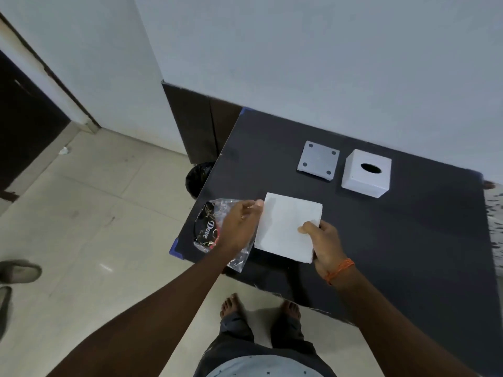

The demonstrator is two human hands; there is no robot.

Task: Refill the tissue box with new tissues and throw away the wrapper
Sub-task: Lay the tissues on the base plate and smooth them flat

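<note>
**Bare stack out of its wrapper, box waiting empty**

Nearest, the right hand pinches the stack at its near right corner, thumb on top and fingers underneath; the left hand rests its fingertips against the stack's left edge while lying over the wrapper, and whether it also grips that film I cannot tell.

The stack is a square, white block of folded tissues, matte and faintly fibrous, held at the near left part of the table; I judge it light, soft and ready to fan or shed sheets, so it wants holding across two opposite sides, squeezed gently, rather than by one corner.

The wrapper is clear crinkled plastic with a dark printed panel, limp and slippery; it should crush into one fist easily.

Farther back stands the box, a white rigid cube with an oval slot on top; just beside it on the left lies its base, a grey square plate with four dark dots, detached.

A black-lined bin sits on the floor beyond the table's left edge.
</note>
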